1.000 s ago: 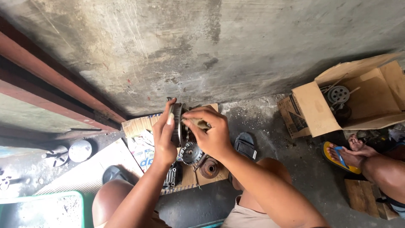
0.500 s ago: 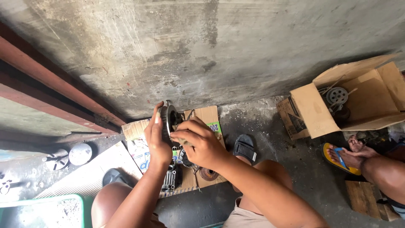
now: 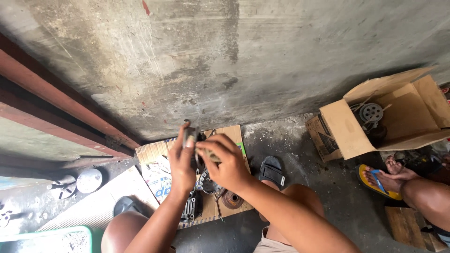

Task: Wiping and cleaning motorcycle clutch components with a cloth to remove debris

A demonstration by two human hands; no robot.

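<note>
- Our left hand (image 3: 182, 161) is clenched around a small dark metal part (image 3: 191, 136), holding it upright above the flattened cardboard (image 3: 154, 152), probably so its face turns toward us.
- Our right hand (image 3: 227, 161) pinches a small flat piece (image 3: 211, 156) against that part; we cannot tell what the piece is.
- Below our hands, a toothed metal wheel (image 3: 206, 182), a rusty round part (image 3: 232, 199) and a dark finned block (image 3: 189, 209) lie on the cardboard, close enough to reach and kept off the dirt.
- The floor (image 3: 300, 154) is rough concrete, meeting a stained concrete wall (image 3: 225, 61) with a reddish metal rail (image 3: 56, 112) at left.
- An open cardboard box (image 3: 389, 117) at right holds more metal parts; another person's foot in a yellow sandal (image 3: 377, 180) rests near it.
</note>
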